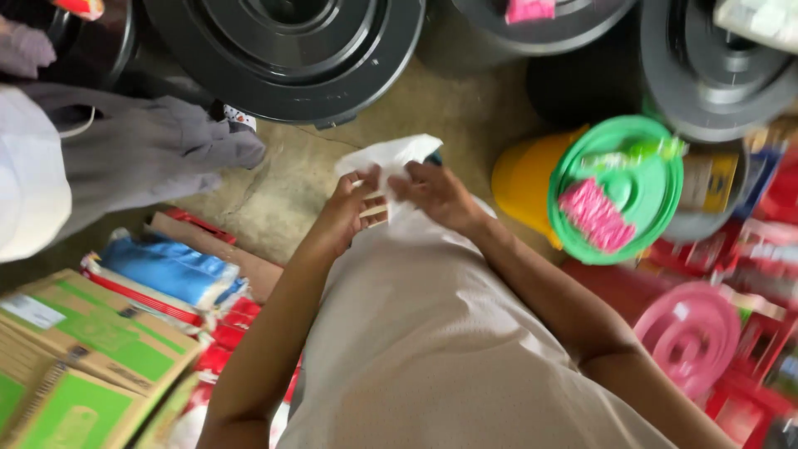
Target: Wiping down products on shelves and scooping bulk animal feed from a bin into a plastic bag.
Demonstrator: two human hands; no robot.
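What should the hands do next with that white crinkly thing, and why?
Probably pull the white plastic bag open a little. Both the left hand and the right hand pinch it close together in front of the body, and it looks bunched up and blurred, so spreading it seems the likely small step.

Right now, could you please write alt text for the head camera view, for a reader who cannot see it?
Seen from above, a person's left hand and right hand together hold a crumpled white sheet over a concrete floor. Dark bin lids lie ahead, a green lid on a yellow bucket to the right, cardboard boxes to the left.
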